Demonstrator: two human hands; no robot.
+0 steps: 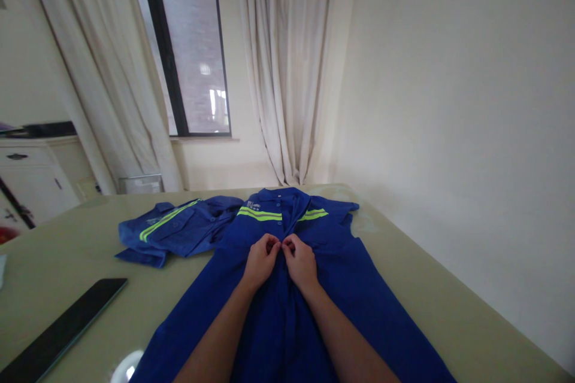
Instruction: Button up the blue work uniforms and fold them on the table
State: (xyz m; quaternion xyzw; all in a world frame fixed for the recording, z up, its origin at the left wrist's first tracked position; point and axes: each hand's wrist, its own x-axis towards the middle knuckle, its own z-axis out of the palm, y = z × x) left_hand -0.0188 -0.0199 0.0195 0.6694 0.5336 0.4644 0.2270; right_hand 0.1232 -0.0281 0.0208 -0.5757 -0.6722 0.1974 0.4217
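Note:
A blue work garment point(350, 281) with yellow-green reflective stripes lies spread out, its collar at the far end. My left hand point(261, 260) pinches the front placket from the left, just below the chest stripes. Close beside it, fingertips nearly touching, my right hand point(300, 258) pinches the same front opening from the right. Small buttons show on the placket above my fingers. Whatever lies right between the fingertips is too small to make out. A second blue garment point(179, 224) with a similar stripe lies bunched to the left, against the first.
Both garments rest on a pale green table point(148, 293). A long black flat object point(67, 329) lies at the left, with a white round item point(127, 366) near the front edge. Behind are curtains point(291, 72), a window point(193, 48) and a white cabinet point(40, 179). A wall borders the right side.

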